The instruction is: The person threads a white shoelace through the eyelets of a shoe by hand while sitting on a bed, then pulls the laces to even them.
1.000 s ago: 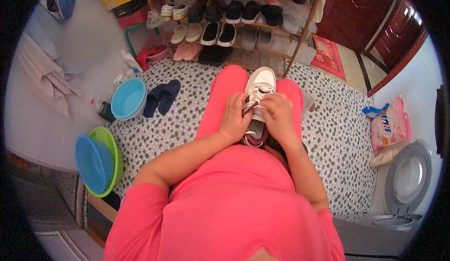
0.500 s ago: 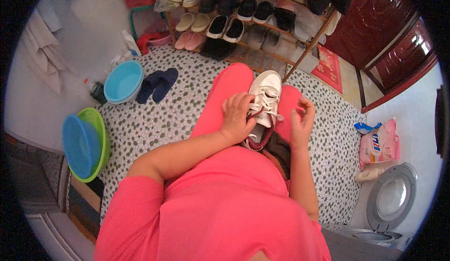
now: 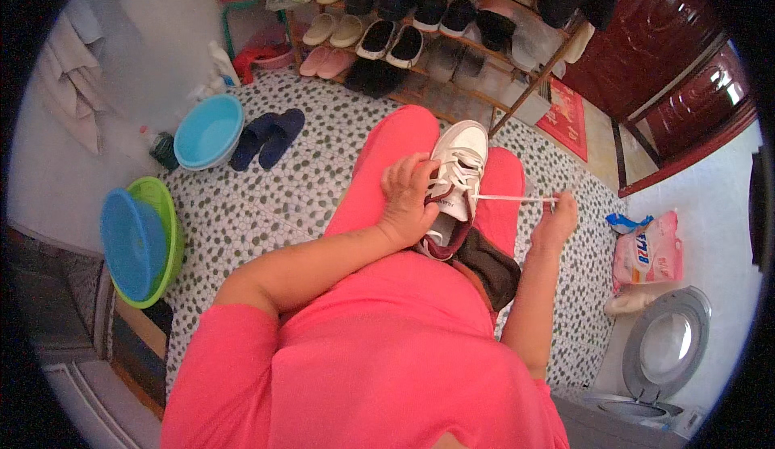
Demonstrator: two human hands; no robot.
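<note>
A white sneaker (image 3: 462, 141) with a dark red lining lies on my lap, its toe pointing away from me. My left hand (image 3: 409, 200) grips its left side by the opening, fingers bent and thumb along the collar. Off to the right, my right hand (image 3: 555, 221) pinches the end of a white shoelace (image 3: 510, 198), which runs taut and nearly level from the sneaker's right side. Other laces cross the tongue. Beside the heel, partly covered, is a dark brown item (image 3: 489, 271) whose kind I cannot make out.
A wooden rack (image 3: 529, 94) of several shoes stands ahead. Dark blue slippers (image 3: 268, 137), a light blue basin (image 3: 210, 133), and a blue basin (image 3: 133, 246) in a green one (image 3: 171, 259) are at left. A pink bag (image 3: 650, 251) and a grey round lid (image 3: 666, 344) are at right.
My right hand has moved right and down from beside the sneaker, drawing a lace out straight. More of the dark brown item shows. My left hand stays on the sneaker.
</note>
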